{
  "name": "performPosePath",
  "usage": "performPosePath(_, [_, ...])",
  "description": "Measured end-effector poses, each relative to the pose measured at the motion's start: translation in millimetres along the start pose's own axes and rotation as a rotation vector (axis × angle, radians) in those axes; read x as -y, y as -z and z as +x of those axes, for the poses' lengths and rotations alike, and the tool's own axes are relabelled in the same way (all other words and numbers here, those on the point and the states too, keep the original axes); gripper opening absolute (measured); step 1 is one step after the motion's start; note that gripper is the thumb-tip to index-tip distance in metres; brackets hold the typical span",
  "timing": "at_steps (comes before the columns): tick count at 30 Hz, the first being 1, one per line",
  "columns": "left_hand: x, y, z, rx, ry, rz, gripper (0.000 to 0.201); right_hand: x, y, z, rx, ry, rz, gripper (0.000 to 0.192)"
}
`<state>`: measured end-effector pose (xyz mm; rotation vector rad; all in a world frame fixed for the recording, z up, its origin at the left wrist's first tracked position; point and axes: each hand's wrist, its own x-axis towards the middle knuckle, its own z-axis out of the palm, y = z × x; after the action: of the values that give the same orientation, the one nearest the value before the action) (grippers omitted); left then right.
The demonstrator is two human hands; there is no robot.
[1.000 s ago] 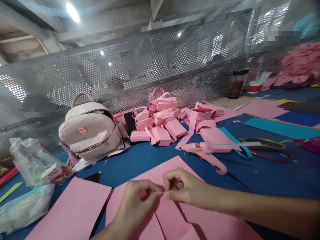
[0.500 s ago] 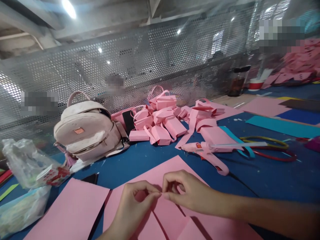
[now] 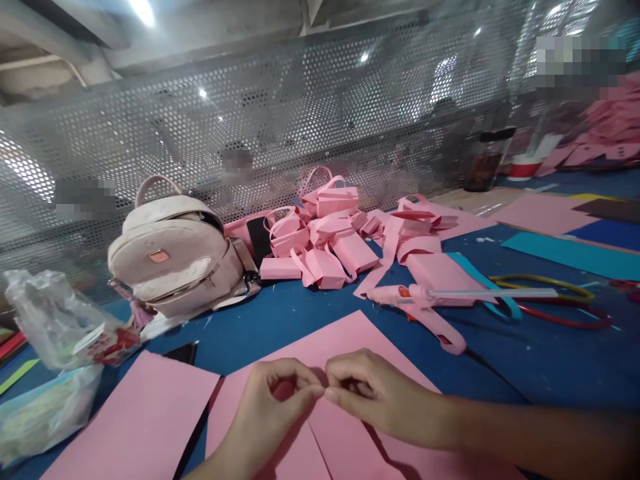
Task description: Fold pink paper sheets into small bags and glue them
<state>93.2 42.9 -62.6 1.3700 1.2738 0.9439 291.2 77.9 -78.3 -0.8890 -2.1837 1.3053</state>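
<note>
Both hands meet at the far end of a folded pink paper piece [image 3: 345, 443], which lies over a larger pink sheet [image 3: 353, 333]. My left hand [image 3: 277, 403] is closed, its thumb and forefinger pinching that end. Almost touching it, thumb to thumb, my right hand [image 3: 383, 400] pinches the same end with its fingers curled in. The exact spot under the fingertips is hidden. Beyond my right hand a pink hot glue gun [image 3: 423, 307] lies on its side, a clear glue stick [image 3: 500, 293] poking out of its back.
Pink paper bags [image 3: 325, 250] are heaped at the back beside a pale backpack [image 3: 175, 257]. Another pink sheet [image 3: 137, 413] and a plastic bag [image 3: 50, 320] lie left. Scissors [image 3: 560, 313], a turquoise strip [image 3: 570, 255], a dark-lidded jar [image 3: 485, 163] and a paper cup [image 3: 525, 167] are right.
The view has shifted slightly. Both hands keep their pinch at the far end of the folded piece. Its near flap, raised before, now looks flatter.
</note>
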Motion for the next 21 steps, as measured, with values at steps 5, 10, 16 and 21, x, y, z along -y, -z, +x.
performPosePath(5, [12.0, 2.8, 0.1, 0.071, 0.055, -0.378, 0.043, -0.2, 8.2, -3.4, -0.206, 0.109, 0.054, 0.041])
performPosePath(10, [22.8, 6.6, -4.5, 0.072, 0.156, -0.526, 0.053, 4.0, 13.1, -4.0, -0.391, 0.143, 0.085, 0.047])
performPosePath(16, [30.9, 15.2, -3.9, -0.012, 0.142, -0.412, 0.046, 2.1, 11.7, 2.0, -0.279, 0.021, 0.109, 0.043])
performPosePath(21, [30.1, 22.5, -0.4, -0.079, 0.073, -0.218, 0.047, -2.1, 11.1, 6.8, -0.155, -0.032, 0.024, 0.039])
